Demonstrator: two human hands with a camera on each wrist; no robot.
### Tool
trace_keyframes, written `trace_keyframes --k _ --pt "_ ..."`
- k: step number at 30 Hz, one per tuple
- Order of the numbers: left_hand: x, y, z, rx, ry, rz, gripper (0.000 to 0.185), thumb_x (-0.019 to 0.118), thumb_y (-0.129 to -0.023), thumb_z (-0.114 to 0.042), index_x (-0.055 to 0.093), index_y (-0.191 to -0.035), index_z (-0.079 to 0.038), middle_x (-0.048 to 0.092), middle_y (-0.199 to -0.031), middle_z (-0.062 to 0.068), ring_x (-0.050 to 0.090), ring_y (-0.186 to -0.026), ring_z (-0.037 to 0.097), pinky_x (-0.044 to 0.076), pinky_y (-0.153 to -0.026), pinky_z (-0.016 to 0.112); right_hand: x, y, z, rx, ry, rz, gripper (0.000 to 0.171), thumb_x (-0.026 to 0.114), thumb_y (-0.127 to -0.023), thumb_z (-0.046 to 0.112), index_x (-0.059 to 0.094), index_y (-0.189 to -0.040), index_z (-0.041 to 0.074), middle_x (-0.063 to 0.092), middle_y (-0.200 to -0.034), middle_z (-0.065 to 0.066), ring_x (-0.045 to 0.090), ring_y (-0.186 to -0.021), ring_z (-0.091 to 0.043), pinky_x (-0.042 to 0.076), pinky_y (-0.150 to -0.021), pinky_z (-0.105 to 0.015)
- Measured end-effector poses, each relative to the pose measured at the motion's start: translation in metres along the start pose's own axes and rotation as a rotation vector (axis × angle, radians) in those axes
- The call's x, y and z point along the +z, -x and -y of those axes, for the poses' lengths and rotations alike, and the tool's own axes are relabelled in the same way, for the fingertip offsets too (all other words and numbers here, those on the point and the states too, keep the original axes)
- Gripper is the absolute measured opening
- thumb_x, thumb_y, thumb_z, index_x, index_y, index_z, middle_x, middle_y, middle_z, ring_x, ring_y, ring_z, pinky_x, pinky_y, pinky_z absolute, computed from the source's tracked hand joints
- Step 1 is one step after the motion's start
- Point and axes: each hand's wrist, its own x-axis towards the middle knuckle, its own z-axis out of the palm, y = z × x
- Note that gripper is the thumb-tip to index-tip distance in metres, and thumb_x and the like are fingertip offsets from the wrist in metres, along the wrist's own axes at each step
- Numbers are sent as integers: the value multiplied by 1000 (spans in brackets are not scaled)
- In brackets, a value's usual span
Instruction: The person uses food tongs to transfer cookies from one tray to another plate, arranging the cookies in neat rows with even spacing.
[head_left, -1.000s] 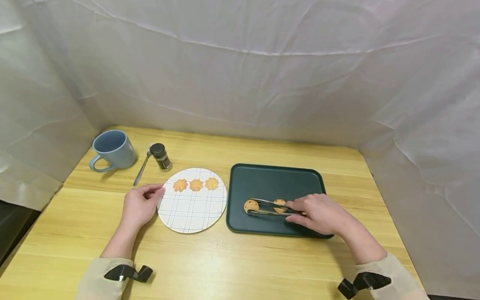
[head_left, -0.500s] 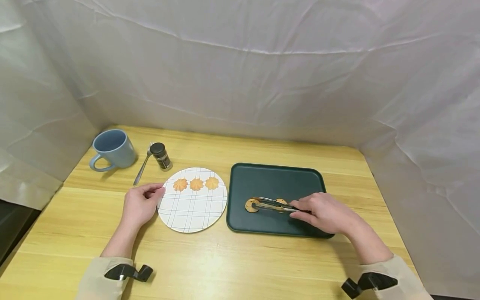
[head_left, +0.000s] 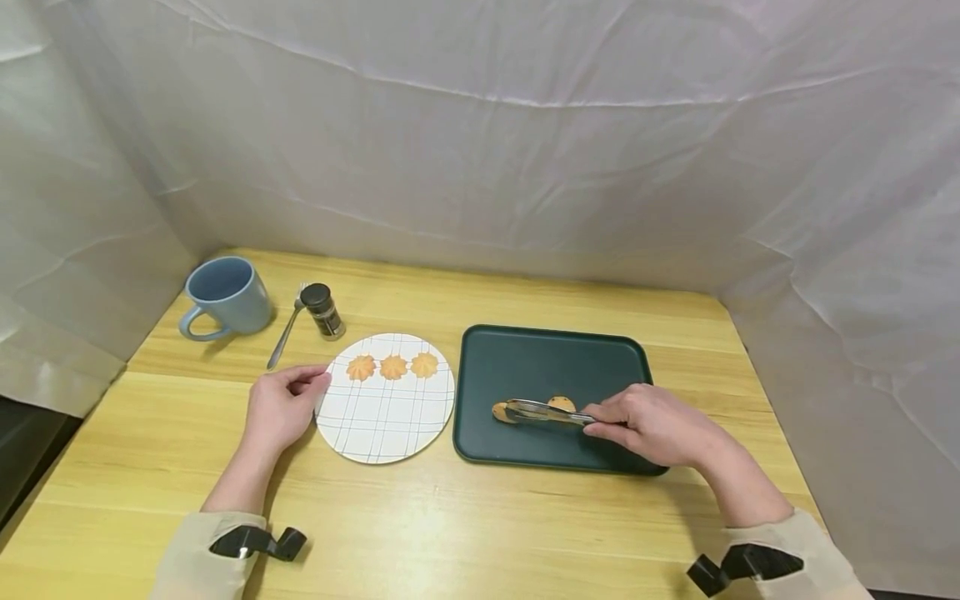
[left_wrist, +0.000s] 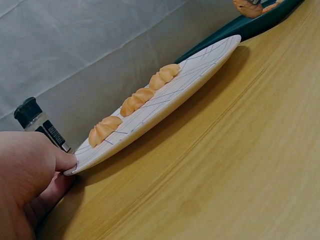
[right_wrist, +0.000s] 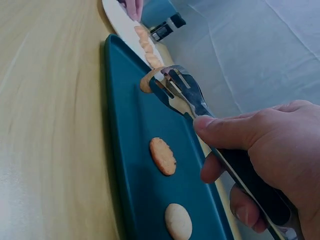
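My right hand (head_left: 656,425) grips black-handled metal tongs (right_wrist: 187,95) above the dark green tray (head_left: 551,358). Pinched in the tongs' slotted tips is a round chocolate-chip cookie (right_wrist: 148,81), partly covered by them and raised off the tray. Two more round cookies lie on the tray: a browner cookie (right_wrist: 163,156) and a paler cookie (right_wrist: 178,221), the paler one hidden under my hand in the head view. My left hand (head_left: 285,408) pinches the left rim of a white checked plate (head_left: 382,425). Along the plate's far part sit three flower-shaped cookies (head_left: 393,367) in a row.
Behind the plate, at the back left, stand a blue mug (head_left: 236,300) and a small black-capped spice jar (head_left: 323,312). Between them lies a fork (head_left: 285,337). A pale cloth (head_left: 480,167) hangs round the back and sides of the wooden table (head_left: 420,533).
The tongs have closed from spread to pinched on the left cookie, which has tilted and come up off the tray. My right hand shifted slightly right; the left hand stayed on the plate.
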Motion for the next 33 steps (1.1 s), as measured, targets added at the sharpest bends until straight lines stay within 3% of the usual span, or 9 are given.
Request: trace_keyframes --k 6,10,14,18,24,33 --pt "-1 1 -1 3 6 -3 24 73 -102 -22 81 -114 -4 76 -92 9 63 -80 19 46 -66 19 -7 -3 1 -31 -67 -31 22 71 -104 23 82 -120 11 78 -111 4 64 -76 4 55 -69 -27" --pt "-2 1 -1 10 14 -4 24 73 -102 -21 81 -114 -3 76 -92 10 63 -80 20 46 -65 19 -11 -7 3 -50 -72 -51 20 71 -104 23 82 -117 13 78 -110 3 64 -75 4 55 -67 -26" --pt "-1 0 0 15 5 -3 24 73 -102 -21 81 -114 -3 76 -92 9 63 -79 20 46 -66 19 -14 -14 6 -73 -61 -59 13 70 -105 24 82 -108 23 75 -99 12 55 -66 4 51 -62 -24" --pt "-1 0 2 20 -14 -2 24 72 -102 -22 81 -114 -3 76 -91 9 63 -79 20 46 -66 21 -16 -24 11 -91 -50 -57 13 69 -106 25 79 -102 32 67 -86 18 44 -58 3 43 -57 -23" --pt "0 -1 2 6 -11 7 26 72 -102 -24 81 -115 -3 75 -92 9 63 -80 20 46 -67 22 -14 -41 21 -120 -60 -35 18 68 -106 24 71 -92 34 51 -75 19 41 -60 0 36 -57 -24" --pt "-1 0 1 10 2 3 24 72 -102 -21 81 -115 -3 76 -93 10 64 -80 20 46 -67 20 -6 -66 31 -185 -91 -47 28 65 -108 25 58 -82 22 36 -69 18 34 -57 1 35 -59 -25"
